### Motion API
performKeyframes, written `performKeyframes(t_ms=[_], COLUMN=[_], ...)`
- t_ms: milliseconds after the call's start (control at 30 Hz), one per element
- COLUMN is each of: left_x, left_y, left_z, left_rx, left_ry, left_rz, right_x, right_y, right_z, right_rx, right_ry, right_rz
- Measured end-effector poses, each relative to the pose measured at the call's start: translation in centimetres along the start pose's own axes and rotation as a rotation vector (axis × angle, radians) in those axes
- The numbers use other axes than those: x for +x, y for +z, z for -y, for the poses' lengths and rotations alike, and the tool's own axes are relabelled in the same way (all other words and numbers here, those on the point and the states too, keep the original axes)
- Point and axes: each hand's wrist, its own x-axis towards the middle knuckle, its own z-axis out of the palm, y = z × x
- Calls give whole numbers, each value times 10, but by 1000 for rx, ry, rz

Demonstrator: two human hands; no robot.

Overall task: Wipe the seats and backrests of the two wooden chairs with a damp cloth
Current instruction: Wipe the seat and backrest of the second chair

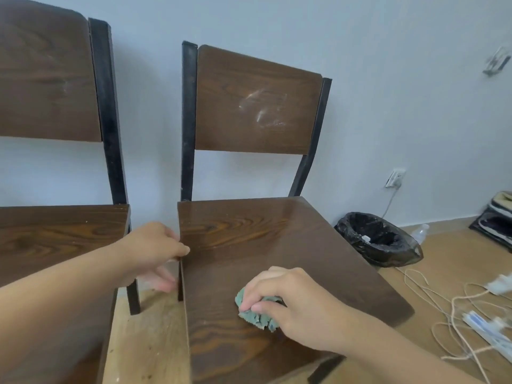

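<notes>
Against white wall: left hand [155,245] grips right chair's seat [277,245] edge, steadying; right hand [288,303] presses bunched cloth [257,318] near front.

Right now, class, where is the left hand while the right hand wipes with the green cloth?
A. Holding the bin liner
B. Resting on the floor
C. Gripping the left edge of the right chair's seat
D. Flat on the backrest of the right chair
C: the left hand curls over the seat's left edge, while the right hand presses the green cloth on the seat.
</notes>
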Motion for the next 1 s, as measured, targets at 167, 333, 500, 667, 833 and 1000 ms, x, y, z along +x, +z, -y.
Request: performKeyframes(t_ms=[167,333,500,667,833,1000], left_x=[-5,-7,-15,-15,-13,-10], left_y=[9,14,17,21,24,23], left_z=[7,8,9,11,10,8], left_rx=[-182,-253,-274,-292,-269,-247], left_ry=[-115,-154,-151,-105,-117,-157], left_rz=[84,88,61,49,12,-10], right_x=[-42,-4,30,6,-14,-12], right_y=[10,-51,-51,-4,11,5], right_z=[38,-15,-80,-51,-29,-21], right_rx=[67,12,-143,-240,-247,-108], right_ry=[-145,103,521,278,189,204], right_rz=[78,-374,-463,-421,-393,-370])
